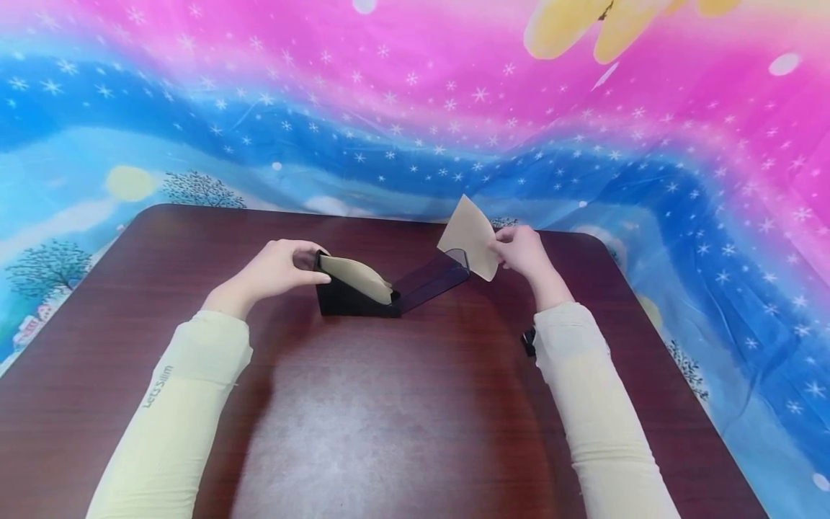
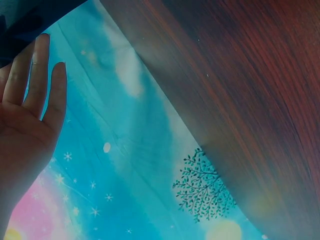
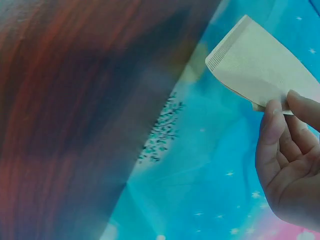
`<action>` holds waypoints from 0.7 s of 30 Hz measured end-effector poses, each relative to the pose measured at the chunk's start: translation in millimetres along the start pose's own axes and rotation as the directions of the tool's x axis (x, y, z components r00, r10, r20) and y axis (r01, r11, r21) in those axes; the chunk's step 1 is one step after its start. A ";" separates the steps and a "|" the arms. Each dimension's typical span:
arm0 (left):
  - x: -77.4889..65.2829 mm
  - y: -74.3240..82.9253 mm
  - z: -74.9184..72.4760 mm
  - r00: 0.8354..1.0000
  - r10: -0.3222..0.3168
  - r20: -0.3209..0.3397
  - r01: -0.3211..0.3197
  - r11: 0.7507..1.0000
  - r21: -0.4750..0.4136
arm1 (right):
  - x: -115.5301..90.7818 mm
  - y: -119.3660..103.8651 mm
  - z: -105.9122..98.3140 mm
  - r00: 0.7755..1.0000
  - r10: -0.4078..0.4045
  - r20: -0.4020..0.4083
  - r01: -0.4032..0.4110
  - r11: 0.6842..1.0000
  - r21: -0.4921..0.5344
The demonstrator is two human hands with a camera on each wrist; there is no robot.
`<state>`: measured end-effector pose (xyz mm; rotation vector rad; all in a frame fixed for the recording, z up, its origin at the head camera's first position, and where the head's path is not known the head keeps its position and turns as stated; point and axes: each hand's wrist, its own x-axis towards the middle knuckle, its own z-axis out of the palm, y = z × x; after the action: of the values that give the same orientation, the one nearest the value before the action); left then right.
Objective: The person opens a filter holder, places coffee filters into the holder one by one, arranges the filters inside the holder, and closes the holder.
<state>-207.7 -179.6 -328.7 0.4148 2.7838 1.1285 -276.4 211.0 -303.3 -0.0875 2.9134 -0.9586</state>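
In the head view, a black filter holder [image 1: 350, 301] stands on the table with its smoky see-through lid [image 1: 433, 282] swung out to the right. Tan paper coffee filters [image 1: 357, 277] lean inside it. My left hand [image 1: 275, 270] grips the holder's upper left end, thumb on the near side; in the left wrist view, the fingers [image 2: 36, 82] reach up to its dark edge [image 2: 35, 22]. Between thumb and fingertips, my right hand [image 1: 521, 251] pinches one coffee filter [image 1: 472, 234], raised beside the lid's outer end. Its crimped edge shows in the right wrist view.
The dark red wooden table [image 1: 363, 404] has rounded far corners. Behind it and along its sides hangs a pink and blue cloth [image 1: 415, 122] with snowflakes and trees. A small black object [image 1: 528, 342] sits by my right cuff, partly hidden by the sleeve.
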 end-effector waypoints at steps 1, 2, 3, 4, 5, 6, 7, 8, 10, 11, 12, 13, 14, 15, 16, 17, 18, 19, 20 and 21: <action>0.1 -0.1 0.2 1.000 0.003 -0.002 -0.003 1.000 0.001 | -1.1 -2.4 -1.2 1.000 -0.007 -0.003 0.007 1.000 0.003; 0.1 -0.2 0.4 1.000 0.005 -0.004 -0.005 1.000 0.002 | -2.0 -4.7 -2.3 1.000 -0.015 -0.006 0.015 1.000 0.005; 0.0 -0.1 0.6 1.000 0.007 -0.005 -0.007 1.000 0.003 | -3.0 -6.9 -3.6 1.000 -0.023 -0.008 0.023 1.000 0.005; -0.1 0.0 0.9 1.000 0.008 -0.007 -0.008 1.000 0.004 | -4.2 -9.2 -4.9 0.999 -0.030 -0.013 0.030 1.000 0.007; -0.2 0.0 1.1 1.000 0.009 -0.008 -0.009 1.000 0.004 | -5.4 -11.6 -6.2 0.999 -0.037 -0.018 0.037 0.999 0.006; -0.3 0.1 1.3 1.000 0.010 -0.008 -0.010 1.000 0.004 | -6.5 -13.6 -7.6 0.999 -0.043 -0.020 0.043 0.999 0.007; -0.4 0.2 1.4 1.000 0.009 -0.008 -0.009 1.000 0.004 | -7.5 -15.9 -8.9 0.999 -0.047 -0.022 0.048 0.999 0.010; -0.4 0.3 1.4 1.000 0.010 -0.008 -0.010 1.000 0.003 | -8.4 -18.0 -10.3 0.998 -0.050 -0.024 0.050 0.999 0.011; -0.2 0.3 1.5 1.000 0.011 -0.008 -0.011 1.000 0.004 | -10.1 -22.1 -12.9 0.998 -0.050 -0.033 0.051 0.999 0.018; -0.2 0.4 1.5 1.000 0.011 -0.007 -0.011 1.000 0.005 | -11.0 -24.1 -14.1 0.998 -0.052 -0.033 0.053 0.998 0.021; -0.1 0.5 1.4 1.000 0.012 -0.007 -0.012 1.000 0.005 | -11.7 -25.9 -15.3 0.998 -0.055 -0.033 0.055 0.998 0.026; -0.1 0.6 1.3 1.000 0.011 -0.006 -0.011 1.000 0.005 | -12.3 -27.9 -16.5 0.998 -0.056 -0.039 0.057 0.998 0.029; 0.0 0.7 1.2 1.000 0.010 -0.005 -0.010 1.000 0.005 | -13.0 -30.0 -17.6 0.997 -0.060 -0.044 0.061 0.998 0.032; -0.1 0.8 1.0 1.000 0.009 -0.004 -0.009 1.000 0.004 | -13.9 -32.2 -18.6 0.997 -0.066 -0.050 0.068 0.997 0.036; -0.1 0.9 0.9 1.000 0.008 -0.003 -0.008 1.000 0.003 | -14.6 -34.3 -19.7 0.996 -0.074 -0.055 0.076 0.996 0.040; 0.0 0.9 0.6 1.000 0.006 -0.003 -0.006 1.000 0.003 | -15.4 -36.8 -20.6 0.995 -0.083 -0.061 0.085 0.995 0.042; -0.1 1.0 0.5 1.000 0.005 -0.003 -0.005 1.000 0.002 | -16.0 -39.1 -21.5 0.994 -0.091 -0.069 0.094 0.995 0.042; -0.1 1.2 0.3 1.000 0.003 -0.003 -0.003 1.000 0.001 | -16.8 -41.5 -22.3 0.992 -0.097 -0.075 0.101 0.994 0.042; -0.2 1.4 0.2 1.000 0.002 -0.002 -0.002 1.000 0.001 | -17.6 -43.9 -23.0 0.991 -0.103 -0.079 0.107 0.993 0.042; -0.2 1.5 0.0 1.000 0.002 -0.001 -0.002 1.000 0.000 | -18.2 -45.9 -23.5 0.991 -0.107 -0.083 0.111 0.993 0.042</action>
<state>-207.2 -178.7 -327.7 0.4166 2.7855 1.1289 -258.9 189.4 -256.2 -0.2130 2.9840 -1.0705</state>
